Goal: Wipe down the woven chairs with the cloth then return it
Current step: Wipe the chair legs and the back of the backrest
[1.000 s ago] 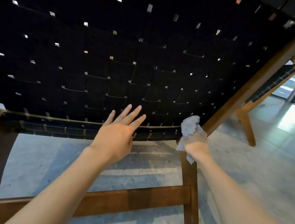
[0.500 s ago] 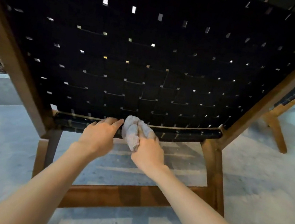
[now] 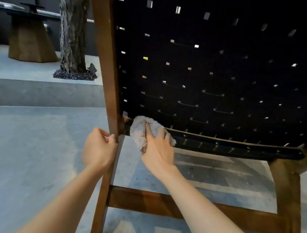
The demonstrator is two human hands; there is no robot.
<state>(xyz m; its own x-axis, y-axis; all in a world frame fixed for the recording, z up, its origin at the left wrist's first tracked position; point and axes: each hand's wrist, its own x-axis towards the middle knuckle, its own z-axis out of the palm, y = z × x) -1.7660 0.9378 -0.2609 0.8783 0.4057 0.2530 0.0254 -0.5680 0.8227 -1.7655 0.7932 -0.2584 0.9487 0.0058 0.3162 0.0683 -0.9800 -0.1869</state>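
Pressing a bunched grey cloth (image 3: 139, 132) against the bottom left corner of the woven chair (image 3: 216, 76), the right hand (image 3: 160, 152) curls its fingers over the wad and holds it there, with a tail of fabric hanging just below the thumb side. The cloth touches the dark lower bar (image 3: 234, 148) where the black straps wrap round, just beside the slanted wooden side rail (image 3: 105, 37). The left hand (image 3: 99, 148) grips the lower end of that rail, fingers and thumb curled round its edge, near where it meets the upright leg (image 3: 101, 209); both forearms reach up from the bottom of the view. The chair is seen from low down, its black weave filling the upper right, small gaps of light showing between the straps; a brown crossbar (image 3: 194, 209) joins the leg to a second leg (image 3: 289, 220) on the right. Grey stone floor (image 3: 10, 153) lies beneath. To the left, on a raised step (image 3: 31, 87), a rough tree trunk (image 3: 73, 21) rises from a patch of dark pebbles (image 3: 74, 76), and near it stands a wooden pedestal (image 3: 31, 41) with a dark top.
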